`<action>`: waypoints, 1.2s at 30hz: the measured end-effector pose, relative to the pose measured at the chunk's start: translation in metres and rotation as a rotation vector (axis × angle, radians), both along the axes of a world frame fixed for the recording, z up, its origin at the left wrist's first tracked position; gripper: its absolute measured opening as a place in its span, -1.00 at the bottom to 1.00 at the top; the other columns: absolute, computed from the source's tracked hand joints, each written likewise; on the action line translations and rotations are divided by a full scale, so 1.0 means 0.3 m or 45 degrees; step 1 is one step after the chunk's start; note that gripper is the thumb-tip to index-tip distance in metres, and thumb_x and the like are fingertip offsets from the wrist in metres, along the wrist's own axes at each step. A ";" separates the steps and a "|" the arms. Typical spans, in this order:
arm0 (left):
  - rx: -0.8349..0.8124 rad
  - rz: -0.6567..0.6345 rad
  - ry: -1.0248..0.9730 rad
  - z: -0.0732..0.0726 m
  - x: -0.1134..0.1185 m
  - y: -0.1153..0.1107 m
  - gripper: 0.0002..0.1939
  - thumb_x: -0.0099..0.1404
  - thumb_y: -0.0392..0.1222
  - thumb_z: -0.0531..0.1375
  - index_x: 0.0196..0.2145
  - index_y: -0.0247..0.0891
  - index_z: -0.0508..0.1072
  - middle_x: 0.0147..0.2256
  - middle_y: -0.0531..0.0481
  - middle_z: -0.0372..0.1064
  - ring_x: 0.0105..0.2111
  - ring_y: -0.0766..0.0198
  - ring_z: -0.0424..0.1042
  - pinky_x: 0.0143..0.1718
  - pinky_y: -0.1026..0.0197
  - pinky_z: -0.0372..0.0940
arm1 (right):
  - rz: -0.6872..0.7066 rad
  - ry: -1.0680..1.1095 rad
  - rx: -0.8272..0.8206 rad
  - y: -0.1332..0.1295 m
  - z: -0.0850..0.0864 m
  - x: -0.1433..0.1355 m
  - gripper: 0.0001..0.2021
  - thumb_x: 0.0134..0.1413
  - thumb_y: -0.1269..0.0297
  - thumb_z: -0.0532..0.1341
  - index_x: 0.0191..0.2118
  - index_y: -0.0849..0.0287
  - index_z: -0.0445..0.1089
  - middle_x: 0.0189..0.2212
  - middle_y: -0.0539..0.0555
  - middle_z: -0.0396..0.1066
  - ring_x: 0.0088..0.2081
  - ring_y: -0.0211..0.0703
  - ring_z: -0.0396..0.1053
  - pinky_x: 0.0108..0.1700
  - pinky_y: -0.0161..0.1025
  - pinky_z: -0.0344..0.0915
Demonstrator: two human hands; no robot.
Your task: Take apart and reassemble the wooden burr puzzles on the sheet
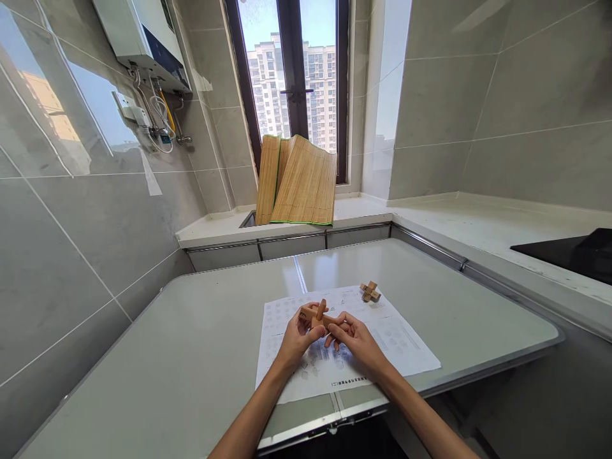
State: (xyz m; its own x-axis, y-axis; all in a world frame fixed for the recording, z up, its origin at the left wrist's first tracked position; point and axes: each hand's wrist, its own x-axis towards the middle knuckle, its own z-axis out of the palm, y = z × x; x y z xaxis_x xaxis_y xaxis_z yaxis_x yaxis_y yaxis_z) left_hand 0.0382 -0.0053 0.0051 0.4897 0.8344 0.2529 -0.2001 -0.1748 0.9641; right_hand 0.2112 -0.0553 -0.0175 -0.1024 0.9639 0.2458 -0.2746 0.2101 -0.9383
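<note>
Wooden puzzle pieces (320,312) are joined in a cross shape above a printed sheet, one piece sticking up at an angle. My left hand (301,335) grips them from the left, its thumb at the near side. From the right, the thumb and fingers of my right hand (351,335) pinch the end of a piece. The printed paper sheet (401,347) lies under both hands, with small diagrams and text. A second wooden cross-shaped puzzle (370,292) rests on the sheet's far right corner.
The pale folding table (191,357) has a seam down its middle and a metal latch at the near edge. Beyond it, a folded bamboo mat (306,182) leans at the window on the white counter (478,217). A black hob (574,252) is at right.
</note>
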 end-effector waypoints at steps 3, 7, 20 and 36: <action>-0.016 -0.009 0.035 -0.008 -0.003 0.002 -0.29 0.15 0.14 0.39 0.14 -0.26 0.34 0.16 -0.33 0.37 0.11 -0.10 0.40 0.14 -0.08 0.25 | -0.025 0.001 -0.005 0.002 -0.006 -0.001 -0.57 0.13 -0.13 0.33 -0.35 0.12 0.23 -0.36 0.08 0.54 -0.37 -0.10 0.51 -0.38 -0.25 0.27; 0.078 0.165 0.112 -0.029 -0.011 0.014 -0.25 0.22 0.13 0.34 0.23 -0.23 0.22 0.19 -0.30 0.34 0.17 -0.05 0.35 0.18 -0.06 0.22 | -0.142 0.009 -0.019 0.015 -0.019 -0.002 -0.56 0.12 -0.14 0.33 -0.34 0.12 0.22 -0.31 0.13 0.57 -0.41 -0.15 0.48 -0.42 -0.27 0.25; 0.511 0.700 0.774 -0.031 -0.217 0.127 -0.59 0.42 0.13 0.10 0.08 -0.13 0.36 0.09 -0.17 0.37 0.04 0.01 0.39 -0.22 0.11 0.38 | -0.915 -0.996 -0.045 0.137 -0.036 0.132 -0.77 0.27 0.05 0.14 -0.32 0.07 0.27 -0.41 0.01 0.55 -0.40 -0.07 0.49 -0.38 -0.24 0.18; 0.451 0.823 0.971 -0.140 -0.354 0.266 -0.65 0.37 0.04 0.10 -0.03 -0.21 0.43 0.02 -0.16 0.40 0.04 0.04 0.42 0.03 0.02 0.36 | -1.132 -1.479 -0.298 0.224 -0.041 0.179 -0.81 0.34 0.11 0.11 -0.11 0.12 0.22 -0.33 0.07 0.52 -0.20 -0.02 0.52 -0.39 -0.28 0.07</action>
State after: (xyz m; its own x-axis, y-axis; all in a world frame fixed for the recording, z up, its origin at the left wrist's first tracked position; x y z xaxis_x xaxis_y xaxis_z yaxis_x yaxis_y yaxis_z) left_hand -0.0681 0.0745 -0.0368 0.1112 0.9318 0.3456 0.6678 -0.3276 0.6683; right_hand 0.2650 0.0120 -0.0299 0.5026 0.8196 0.2750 0.7705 -0.2803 -0.5725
